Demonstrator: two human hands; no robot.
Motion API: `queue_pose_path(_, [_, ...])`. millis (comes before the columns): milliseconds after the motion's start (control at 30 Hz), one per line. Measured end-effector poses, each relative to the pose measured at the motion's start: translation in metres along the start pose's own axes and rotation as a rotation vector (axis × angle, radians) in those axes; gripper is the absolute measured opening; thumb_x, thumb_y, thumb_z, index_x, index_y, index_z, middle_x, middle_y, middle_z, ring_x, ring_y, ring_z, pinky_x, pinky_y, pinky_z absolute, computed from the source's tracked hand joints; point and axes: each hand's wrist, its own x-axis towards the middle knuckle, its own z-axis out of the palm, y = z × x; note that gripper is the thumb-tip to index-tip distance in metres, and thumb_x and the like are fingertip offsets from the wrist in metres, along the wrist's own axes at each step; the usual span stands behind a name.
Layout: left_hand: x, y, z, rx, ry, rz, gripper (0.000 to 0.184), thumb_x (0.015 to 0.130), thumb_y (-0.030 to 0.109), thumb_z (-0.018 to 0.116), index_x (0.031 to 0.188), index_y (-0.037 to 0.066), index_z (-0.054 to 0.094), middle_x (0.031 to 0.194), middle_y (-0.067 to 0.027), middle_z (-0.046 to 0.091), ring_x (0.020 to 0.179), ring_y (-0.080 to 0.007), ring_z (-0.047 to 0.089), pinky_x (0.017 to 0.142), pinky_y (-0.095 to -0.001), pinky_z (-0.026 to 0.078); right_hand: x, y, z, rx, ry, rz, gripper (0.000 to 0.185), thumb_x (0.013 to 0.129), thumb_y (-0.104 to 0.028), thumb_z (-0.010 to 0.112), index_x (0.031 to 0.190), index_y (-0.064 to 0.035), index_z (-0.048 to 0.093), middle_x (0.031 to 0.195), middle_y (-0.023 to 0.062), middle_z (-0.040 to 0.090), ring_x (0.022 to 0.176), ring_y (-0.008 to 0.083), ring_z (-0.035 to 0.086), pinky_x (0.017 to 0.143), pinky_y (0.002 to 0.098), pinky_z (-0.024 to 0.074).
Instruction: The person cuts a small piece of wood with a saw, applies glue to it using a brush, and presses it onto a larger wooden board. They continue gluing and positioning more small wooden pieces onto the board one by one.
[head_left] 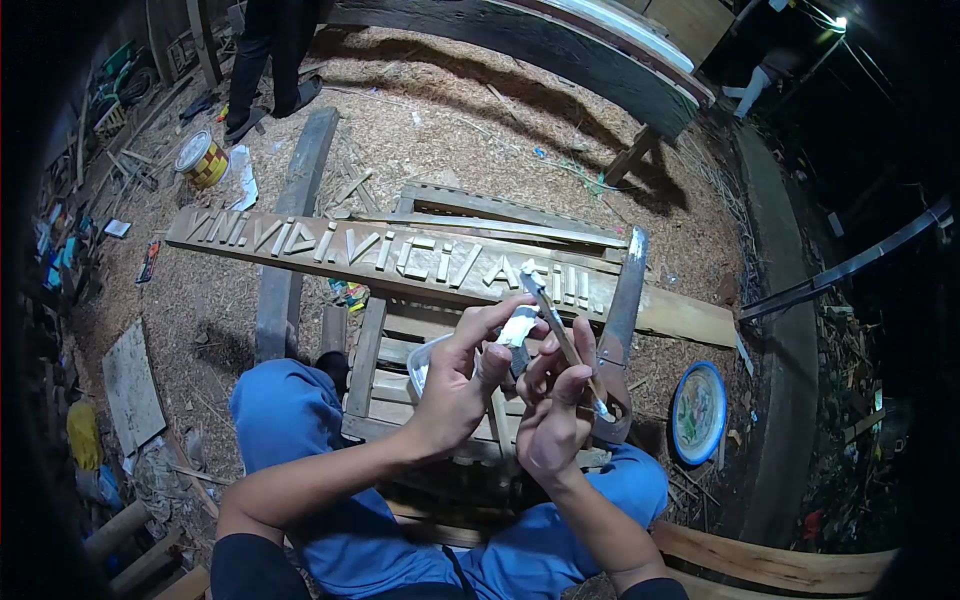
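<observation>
My left hand [455, 385] pinches a small grey piece smeared with white paste [518, 328] between thumb and fingertips. In my right hand [555, 415] is a thin wooden stick [560, 335], slanting up to the left, with white paste on its upper tip, close to that piece. Beyond both hands lies a long board [340, 262] bearing raised letters made of small wooden strips, reading roughly "VINI. VIDI. VICI/ ASI!!!". A handsaw [627, 295] rests across the board's right part. Partly hidden behind my left hand is a white plastic tub [420, 362].
A slatted wooden crate [368, 350] supports the board, and a timber beam [308, 165] lies under its left part. A paint bucket [202, 160] stands at left, a blue-rimmed basin [698, 412] at right. People stand farther back; wood shavings cover the ground.
</observation>
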Motion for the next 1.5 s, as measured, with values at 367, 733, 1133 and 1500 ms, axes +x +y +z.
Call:
queue_pose_path(367, [0.001, -0.015, 0.003, 0.027, 0.018, -0.042, 0.087, 0.097, 0.062, 0.058, 0.154, 0.0, 0.04, 0.152, -0.0163, 0.05, 0.136, -0.0237, 0.05, 0.114, -0.0388, 0.039, 0.003, -0.002, 0.013, 0.026, 0.002, -0.066, 0.059, 0.103, -0.042, 0.061, 0.145, -0.0009, 0.055, 0.105, 0.0019, 0.054, 0.07, 0.0043, 0.043, 0.058, 0.0196, 0.0332])
queue_pose_path(733, [0.005, -0.024, 0.0, 0.074, 0.035, -0.042, 0.087, 0.095, 0.062, 0.061, 0.154, 0.001, 0.041, 0.136, -0.0127, 0.061, 0.126, -0.02, 0.057, 0.11, -0.037, 0.043, 0.001, -0.004, 0.015, 0.035, -0.02, -0.064, 0.053, 0.103, -0.04, 0.062, 0.14, -0.0029, 0.061, 0.107, 0.004, 0.056, 0.071, 0.007, 0.046, 0.059, 0.0219, 0.0362])
queue_pose_path(1133, [0.007, -0.029, -0.007, 0.006, 0.072, -0.031, 0.085, 0.094, 0.055, 0.068, 0.152, -0.001, 0.042, 0.136, -0.0128, 0.06, 0.121, -0.0186, 0.06, 0.104, -0.0338, 0.048, -0.003, -0.01, 0.011, 0.033, -0.073, -0.012, 0.052, 0.104, -0.038, 0.062, 0.139, -0.0002, 0.061, 0.11, 0.0043, 0.057, 0.083, 0.0076, 0.051, 0.069, 0.0221, 0.0427])
queue_pose_path(1500, [0.009, -0.018, -0.006, 0.057, 0.17, -0.007, 0.066, 0.1, 0.046, 0.064, 0.145, -0.001, 0.052, 0.12, -0.0122, 0.069, 0.113, -0.0172, 0.064, 0.098, -0.0329, 0.052, 0.001, -0.005, 0.008, -0.405, -0.096, -0.319, 0.043, 0.101, -0.03, 0.067, 0.133, -0.0018, 0.067, 0.104, 0.0107, 0.064, 0.09, 0.0177, 0.06, 0.082, 0.0301, 0.0491])
